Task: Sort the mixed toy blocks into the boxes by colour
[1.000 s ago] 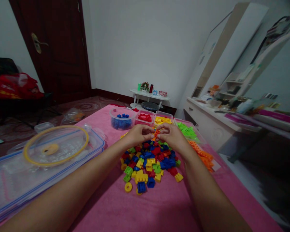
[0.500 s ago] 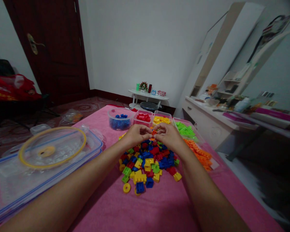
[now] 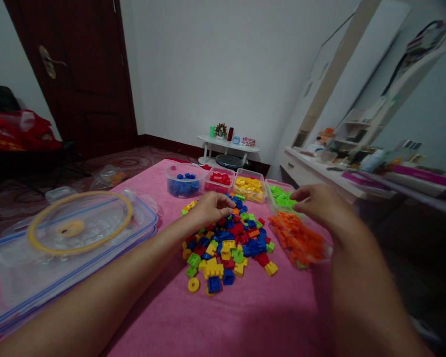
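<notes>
A heap of mixed coloured plastic bricks (image 3: pixel 228 243) lies on the pink cloth (image 3: pixel 215 322). My left hand (image 3: pixel 209 208) rests at the heap's far edge, fingers curled and pinched; what they hold is too small to name. My right hand (image 3: pixel 319 204) hovers over the clear tray of orange bricks (image 3: pixel 297 239), fingers loosely bent and blurred by motion. Behind the heap stand a round tub of blue bricks (image 3: pixel 184 182), a box of red bricks (image 3: pixel 218 179), a box of yellow bricks (image 3: pixel 250 187) and a tray of green bricks (image 3: pixel 281 196).
Clear plastic lids (image 3: pixel 59 238), one with a yellow ring, lie at the left on the cloth. A white dresser (image 3: pixel 315 173) with clutter stands to the right, a small white table (image 3: pixel 228 147) by the far wall, a dark door (image 3: pixel 82 74) at the back left.
My two hands were together over the heap, pinching a small orange piece. My right hand has since swung right to above the orange tray; the left stays at the heap.
</notes>
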The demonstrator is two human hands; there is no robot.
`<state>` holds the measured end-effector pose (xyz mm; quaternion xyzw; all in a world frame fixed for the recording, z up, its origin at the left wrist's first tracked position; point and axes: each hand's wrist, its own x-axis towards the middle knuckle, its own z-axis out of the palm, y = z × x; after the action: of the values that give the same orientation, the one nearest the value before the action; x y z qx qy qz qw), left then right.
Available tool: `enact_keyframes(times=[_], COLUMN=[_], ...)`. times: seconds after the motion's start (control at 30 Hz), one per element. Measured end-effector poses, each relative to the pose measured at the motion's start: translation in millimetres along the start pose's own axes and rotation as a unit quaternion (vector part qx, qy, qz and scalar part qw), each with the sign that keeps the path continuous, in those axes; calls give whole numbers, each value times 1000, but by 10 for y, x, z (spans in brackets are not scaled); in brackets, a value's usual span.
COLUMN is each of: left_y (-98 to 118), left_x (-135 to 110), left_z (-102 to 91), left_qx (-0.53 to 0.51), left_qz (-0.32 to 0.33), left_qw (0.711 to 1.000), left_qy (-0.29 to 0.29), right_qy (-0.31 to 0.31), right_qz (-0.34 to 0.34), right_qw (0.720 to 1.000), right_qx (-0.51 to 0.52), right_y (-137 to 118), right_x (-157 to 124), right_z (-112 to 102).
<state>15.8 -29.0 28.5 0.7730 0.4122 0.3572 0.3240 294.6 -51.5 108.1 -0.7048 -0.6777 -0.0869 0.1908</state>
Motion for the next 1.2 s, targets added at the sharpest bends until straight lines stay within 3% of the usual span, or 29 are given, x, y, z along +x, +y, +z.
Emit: enact_keyframes(times=[0.03, 0.13, 0.27, 0.37, 0.47, 0.57, 0.67, 0.77, 0.97, 1.1, 1.2], left_y=[3, 42, 132, 169, 171, 148, 85, -1, -33, -36, -81], left_x=[-10, -60, -149, -202, -210, -156, -59, 17, 1, -22, -15], left_z=[5, 28, 104, 189, 221, 137, -38, -219, -385, -352, -294], left_qx=[14, 84, 234, 308, 315, 255, 144, 35, -178, -317, -362], left_qz=[8, 41, 84, 89, 66, 25, -39, -134, -243, -274, -283], left_qw=[1000, 994, 968, 946, 945, 965, 989, 990, 953, 908, 887], left_qy=[-12, -48, -43, -47, -58, -53, -8, 37, 38, -16, -49], right_qy=[-33, -151, -277, -298, -284, -293, -300, -300, -250, -179, -156], right_qz=[5, -97, -118, -121, -124, -134, -143, -149, -141, -126, -167], right_qw=[999, 983, 953, 942, 942, 938, 936, 935, 953, 975, 973], right_qx=[-2, 28, -42, -95, -128, -128, -121, -121, -97, -44, 1], right_y=[-139, -597, -974, -1064, -1086, -1090, -1108, -1131, -1098, -1100, -1126], right_x=[-29, -142, -298, -359, -365, -360, -374, -398, -368, -330, -338], right_z=[8, 88, 294, 439, 528, 557, 545, 530, 553, 601, 678])
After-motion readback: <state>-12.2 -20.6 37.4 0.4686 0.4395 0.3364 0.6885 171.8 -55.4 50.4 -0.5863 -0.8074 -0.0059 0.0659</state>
